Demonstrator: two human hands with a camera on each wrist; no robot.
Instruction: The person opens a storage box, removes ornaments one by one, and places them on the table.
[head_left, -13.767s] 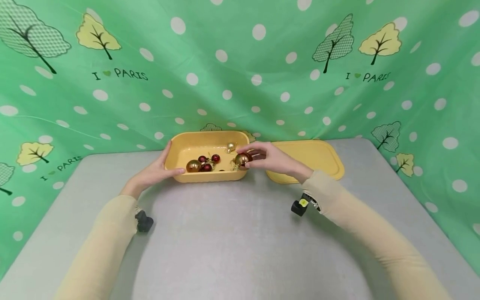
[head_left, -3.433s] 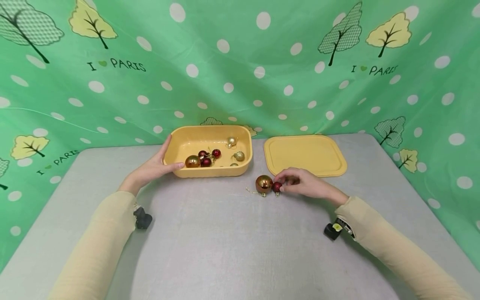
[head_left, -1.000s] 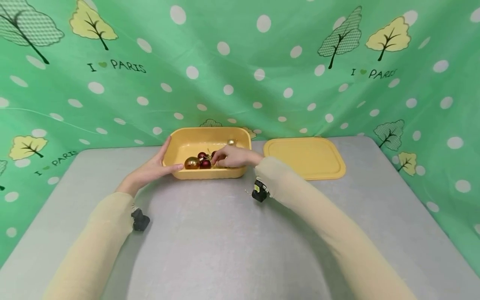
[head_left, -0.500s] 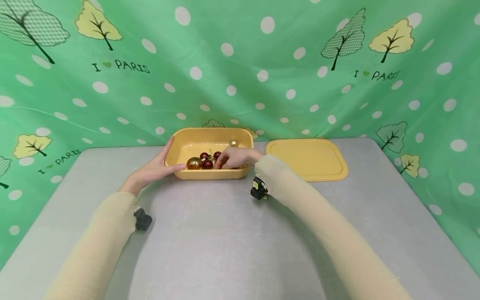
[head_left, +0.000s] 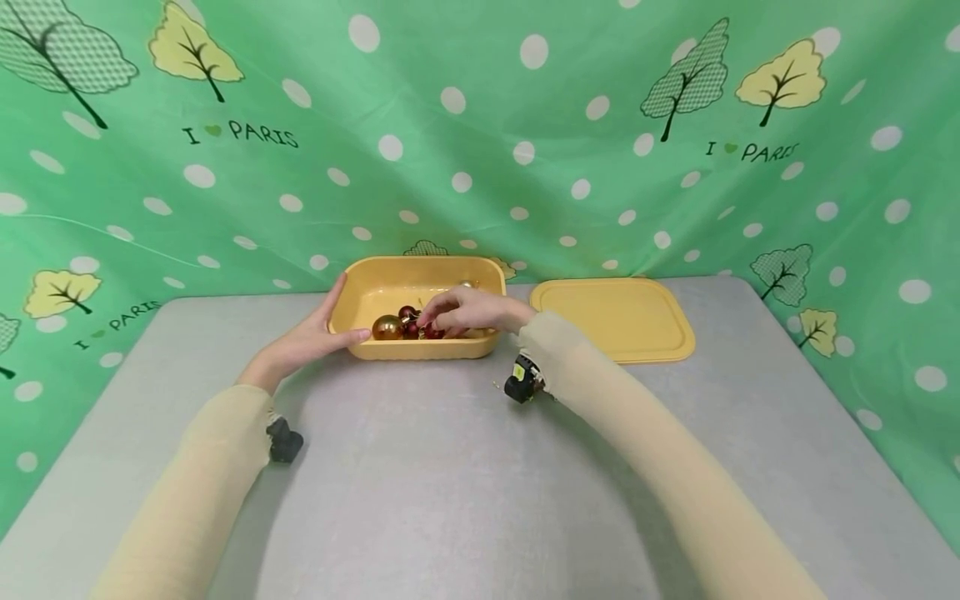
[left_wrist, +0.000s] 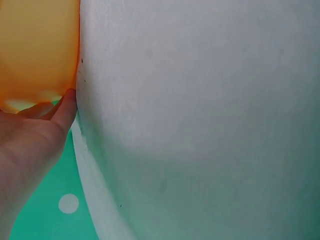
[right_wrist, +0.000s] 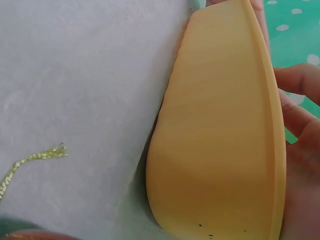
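Observation:
In the head view, my left hand (head_left: 303, 337) grips the near left corner of the yellow plastic box (head_left: 420, 350), thumb along the front rim and fingers on the left end. Inside the box, my right hand (head_left: 476, 310) pinches a dark red Christmas bauble (head_left: 432, 331) between thumb and fingers. Left of it lie other red baubles (head_left: 407, 313) and a larger shiny gold bauble (head_left: 387, 327). A small pale gold bauble (head_left: 467, 284) shows behind the right hand; the hand hides the box's right part. The right wrist view shows the box wall (right_wrist: 220, 125) with fingers (right_wrist: 300, 80) above the rim.
A yellow lid (head_left: 615, 321) lies flat to the right of the box on the grey table (head_left: 420, 483). Glittery gold cord (right_wrist: 32, 160) trails on the table under my right wrist. A green patterned curtain (head_left: 480, 125) hangs right behind the box.
Big gold and red baubles set on the table by the lid are now hidden behind my right wrist. My right hand went back into the box and has raised slightly with a red bauble.

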